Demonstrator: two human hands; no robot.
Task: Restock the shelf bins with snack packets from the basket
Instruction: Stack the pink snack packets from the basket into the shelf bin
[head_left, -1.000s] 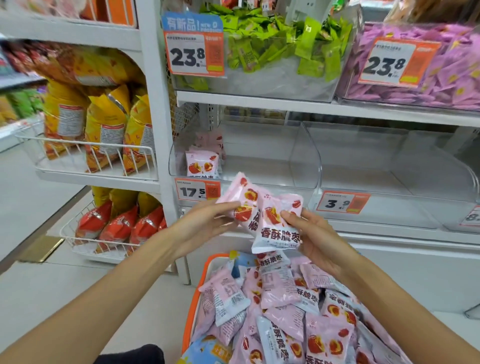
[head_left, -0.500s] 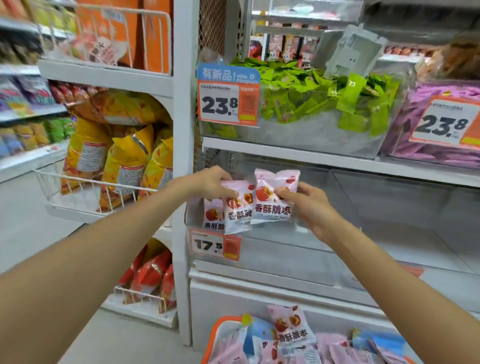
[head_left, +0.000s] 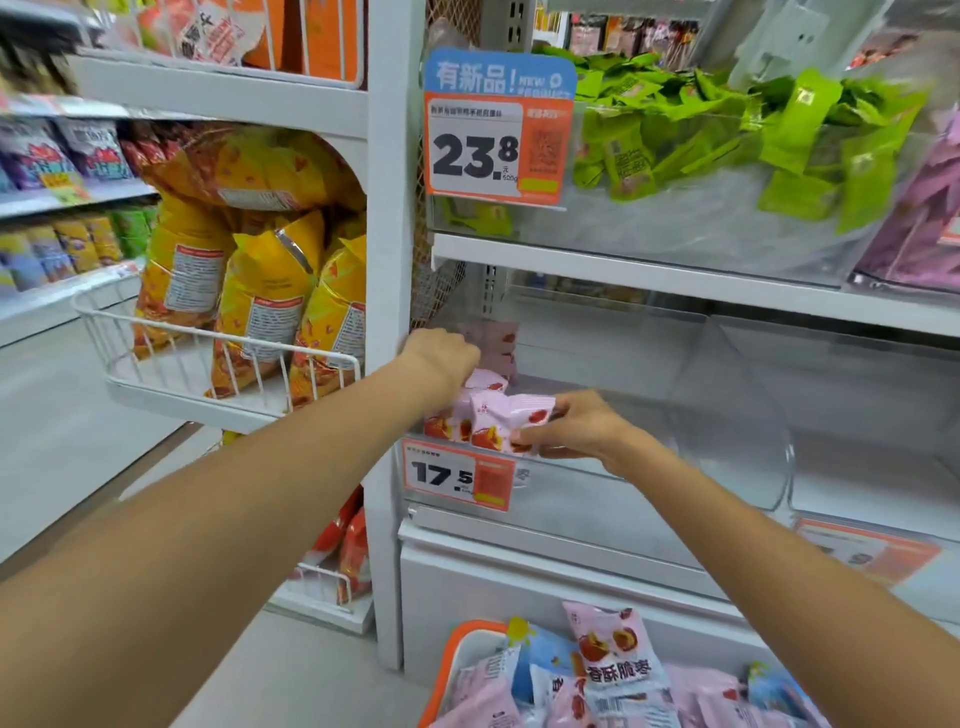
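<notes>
Reaching over the low front lip of the clear bin (head_left: 597, 483), both hands are inside its mouth with a small bunch of pink packets (head_left: 498, 415) between them. The right hand (head_left: 576, 428) has its fingers curled round the near end of the bunch, thumb side toward the packets, which looks like a way to keep the slippery wrappers from fanning apart as they go in. The left hand (head_left: 441, 361) is knuckles-up just above and to the left of that bunch; its fingers are hidden behind the knuckles, so whether it grips a packet or only steadies the pile I cannot tell. Just beyond the left hand, a few more pink packets (head_left: 496, 343) already stand against the bin's back corner, so the new ones are probably being set in front of them. Directly under the right hand hangs the 17.5 price tag (head_left: 457, 475). Well below both forearms sits the orange basket (head_left: 457, 654), loaded with packets (head_left: 618, 670) of the same kind, so much of the restocking appears to remain.
</notes>
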